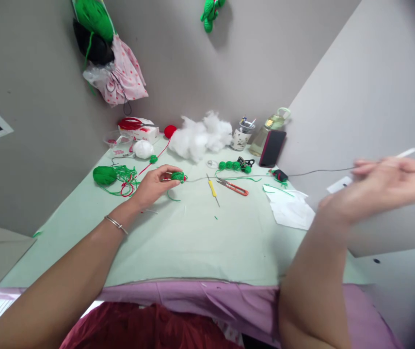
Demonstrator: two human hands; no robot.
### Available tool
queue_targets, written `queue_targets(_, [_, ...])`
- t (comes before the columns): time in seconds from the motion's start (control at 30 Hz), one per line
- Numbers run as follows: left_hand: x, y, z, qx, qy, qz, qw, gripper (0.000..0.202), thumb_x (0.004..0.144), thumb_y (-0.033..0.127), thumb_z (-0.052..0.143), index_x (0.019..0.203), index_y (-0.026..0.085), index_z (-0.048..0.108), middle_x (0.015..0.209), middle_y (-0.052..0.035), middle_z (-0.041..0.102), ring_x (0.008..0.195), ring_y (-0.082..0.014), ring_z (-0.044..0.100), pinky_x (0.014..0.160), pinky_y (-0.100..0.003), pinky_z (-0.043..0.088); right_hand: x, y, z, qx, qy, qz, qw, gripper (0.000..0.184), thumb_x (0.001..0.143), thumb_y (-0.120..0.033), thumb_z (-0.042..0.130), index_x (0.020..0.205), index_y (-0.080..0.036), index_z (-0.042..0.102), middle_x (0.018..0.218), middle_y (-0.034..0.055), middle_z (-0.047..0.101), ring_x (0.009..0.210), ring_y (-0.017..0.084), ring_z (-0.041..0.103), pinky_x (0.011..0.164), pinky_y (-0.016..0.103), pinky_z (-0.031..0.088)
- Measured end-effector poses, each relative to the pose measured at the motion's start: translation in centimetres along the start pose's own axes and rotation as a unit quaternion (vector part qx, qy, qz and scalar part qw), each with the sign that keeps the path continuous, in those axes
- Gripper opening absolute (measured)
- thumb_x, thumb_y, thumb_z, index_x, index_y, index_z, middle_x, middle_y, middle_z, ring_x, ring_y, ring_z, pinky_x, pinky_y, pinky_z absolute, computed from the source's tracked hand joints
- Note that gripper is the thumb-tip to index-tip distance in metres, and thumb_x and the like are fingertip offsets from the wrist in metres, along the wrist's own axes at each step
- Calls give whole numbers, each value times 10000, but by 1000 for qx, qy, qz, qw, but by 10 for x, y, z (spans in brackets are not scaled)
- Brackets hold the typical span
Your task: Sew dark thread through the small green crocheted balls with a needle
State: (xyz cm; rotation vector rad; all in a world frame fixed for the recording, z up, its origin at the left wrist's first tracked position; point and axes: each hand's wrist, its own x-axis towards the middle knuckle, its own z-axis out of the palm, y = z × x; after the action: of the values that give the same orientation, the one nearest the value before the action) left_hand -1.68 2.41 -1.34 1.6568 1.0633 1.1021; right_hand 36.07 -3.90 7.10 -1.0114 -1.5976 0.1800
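Note:
My left hand (154, 184) rests on the pale green table cloth (193, 237), its fingers pinched on a small green crocheted ball (178, 177). A thin dark thread (302, 172) runs taut from that ball across the table to my right hand (378, 186), which is raised at the right and blurred, its fingers pressed together on the thread's end. A thin white stick (407, 153) pokes out beyond its fingertips.
A green yarn ball (104, 175) with loose red and green strands lies left. Orange snips (233, 186), a yellow crochet hook (212, 188), a green beaded piece (232, 166), white stuffing (202, 135), paper sheets (289, 206), a phone (272, 148), a cup (242, 135) and a bottle (267, 133) sit further back.

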Motion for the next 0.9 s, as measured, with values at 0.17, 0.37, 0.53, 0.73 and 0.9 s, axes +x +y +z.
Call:
queue_targets(0.17, [-9,13,11,-87,-84,-1,993,394,795,320,732,1171,215,683,1169,-84,691,1077,-230,618,988,-400,467,-14,-24,72,32,102,13,994,98,960,-343,557,990,-293,636,732,15,570,710,210,608,719,399,482])
queue_targets(0.37, [-14,14,20,-102,-113,16,988,354,807,304,740,1149,225,690,1136,-69,696,1081,-224,623,970,-369,479,-39,-48,130,-127,-138,-95,978,163,964,-232,551,883,-230,692,865,57,584,779,169,574,635,300,442])
queue_targets(0.53, [-15,16,20,-106,-110,20,988,341,812,305,741,1139,223,690,1117,-67,697,1072,-222,628,985,-378,481,-47,-45,139,-193,-179,-139,955,229,983,-198,492,868,-218,689,779,47,538,749,169,515,639,301,407])
queue_targets(0.73, [-15,19,18,-128,-103,9,986,327,811,300,741,1128,237,693,1145,-59,696,1087,-217,630,1001,-374,477,-46,-48,137,-120,-168,-96,974,183,970,-191,503,868,-212,653,772,35,516,719,160,500,652,304,402])
queue_targets(0.9, [-15,21,18,-174,-106,-10,979,328,832,313,714,1144,223,673,1170,-68,697,1053,-210,651,1008,-395,479,-42,-47,141,115,-140,145,973,157,897,-325,641,811,-211,576,725,-5,541,596,120,481,566,274,414])
